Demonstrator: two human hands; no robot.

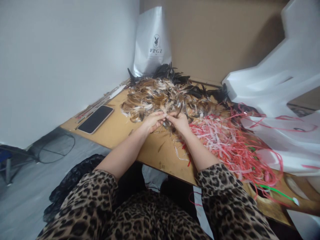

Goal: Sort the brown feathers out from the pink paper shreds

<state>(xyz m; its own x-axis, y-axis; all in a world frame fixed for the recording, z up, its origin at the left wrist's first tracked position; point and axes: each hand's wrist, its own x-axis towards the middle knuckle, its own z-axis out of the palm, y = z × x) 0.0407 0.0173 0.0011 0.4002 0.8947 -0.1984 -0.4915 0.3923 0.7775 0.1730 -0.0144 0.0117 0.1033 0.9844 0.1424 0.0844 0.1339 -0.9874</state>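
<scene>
Over the near edge of a heap of brown, white and black feathers (152,95), my two hands meet at the fingertips. My left hand (153,122) is closed in a pinch, its thumb and forefinger against the right fingertips. Also closed, my right hand (180,122) pinches at the same spot. A small pale piece that looks like the base of a feather is between the fingertips; the fingers hide most of it. Just right of my right wrist lies a tangled pile of red, pink and white ribbon strips (225,143).
A phone (96,119) lies at the left of the wooden table (155,156). Behind the feathers stands a silver bag (153,40) printed PPGZ. White moulded pieces (265,83) fill the right side. A green strip (277,190) hangs near the table's right end.
</scene>
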